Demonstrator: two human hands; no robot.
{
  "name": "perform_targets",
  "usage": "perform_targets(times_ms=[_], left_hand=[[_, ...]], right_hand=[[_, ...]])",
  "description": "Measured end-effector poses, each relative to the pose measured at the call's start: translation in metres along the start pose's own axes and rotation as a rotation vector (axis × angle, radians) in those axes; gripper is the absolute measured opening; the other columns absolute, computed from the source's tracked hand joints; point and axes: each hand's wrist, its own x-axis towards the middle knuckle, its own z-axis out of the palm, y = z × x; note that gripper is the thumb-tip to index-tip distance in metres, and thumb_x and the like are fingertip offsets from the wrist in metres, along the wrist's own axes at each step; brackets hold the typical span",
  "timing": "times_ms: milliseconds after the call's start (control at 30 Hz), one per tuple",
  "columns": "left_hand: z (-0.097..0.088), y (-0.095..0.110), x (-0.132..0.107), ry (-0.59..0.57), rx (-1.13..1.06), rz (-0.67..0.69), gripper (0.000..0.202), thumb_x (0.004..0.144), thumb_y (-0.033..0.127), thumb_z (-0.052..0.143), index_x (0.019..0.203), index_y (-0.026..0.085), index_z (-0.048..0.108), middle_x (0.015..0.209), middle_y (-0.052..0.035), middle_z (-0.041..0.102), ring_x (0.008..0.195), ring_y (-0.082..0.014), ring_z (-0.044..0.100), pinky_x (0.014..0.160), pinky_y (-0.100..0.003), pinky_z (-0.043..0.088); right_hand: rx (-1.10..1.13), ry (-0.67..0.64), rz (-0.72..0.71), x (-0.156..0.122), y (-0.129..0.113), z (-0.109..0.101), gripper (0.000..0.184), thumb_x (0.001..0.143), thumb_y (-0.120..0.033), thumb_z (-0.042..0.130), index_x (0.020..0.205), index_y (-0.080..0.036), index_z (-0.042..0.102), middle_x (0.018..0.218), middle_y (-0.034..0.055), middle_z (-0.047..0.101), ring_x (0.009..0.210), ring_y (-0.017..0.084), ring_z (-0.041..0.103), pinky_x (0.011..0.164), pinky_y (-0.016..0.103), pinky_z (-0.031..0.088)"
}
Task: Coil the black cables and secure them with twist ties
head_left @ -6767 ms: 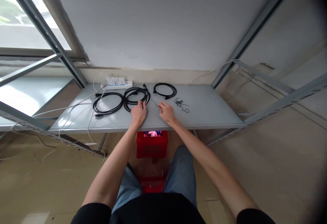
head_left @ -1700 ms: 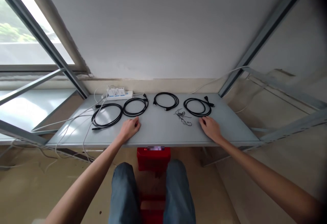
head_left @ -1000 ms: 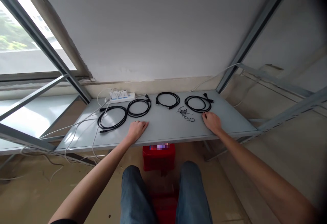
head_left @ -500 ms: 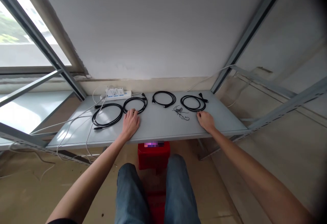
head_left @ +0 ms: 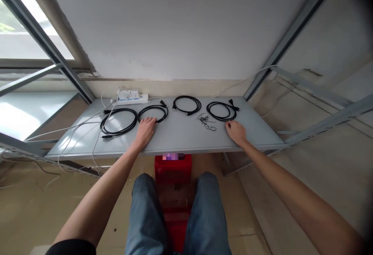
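My left hand point(head_left: 146, 130) rests palm down on the grey shelf point(head_left: 180, 136), fingers stretched out over the near edge of a coiled black cable point(head_left: 167, 112). To its left lies another coiled black cable point(head_left: 134, 120). My right hand point(head_left: 236, 132) is curled into a loose fist on the shelf, with no object visible in it. Just beyond its knuckles is a coiled black cable point(head_left: 208, 111) with its plugs at the right. A third coil point(head_left: 199, 103) sits at the back middle. Thin black twist ties point(head_left: 207, 122) lie in a loose pile left of my right hand.
A white power strip point(head_left: 134, 99) with adapters stands at the back left. White wires point(head_left: 76, 126) run from it over the shelf's left side. Metal posts point(head_left: 264, 68) rise at both ends. Below the front edge is a red stool point(head_left: 173, 171), near my knees.
The view has tilted slightly, so the shelf and coils appear higher. My knees have spread a little. Both hands stay in about the same places on the shelf.
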Motion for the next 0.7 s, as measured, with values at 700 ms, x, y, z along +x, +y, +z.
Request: perform_targets(times_ms=[700], left_hand=[[0.0033,-0.0037,-0.0073,0.049,0.014,0.049,0.045,0.099,0.012,0.04,0.132,0.02,0.07,0.112,-0.0147,0.073,0.116,-0.0327,0.063,0.11,-0.047,0.04]], right_hand=[[0.058,0.03,-0.037,-0.0019,0.0064,0.003,0.033,0.104,-0.028,0.045,0.081,-0.019,0.067,0.094,0.014,0.073,0.082,0.024,0.06,0.068,0.033,0.031]])
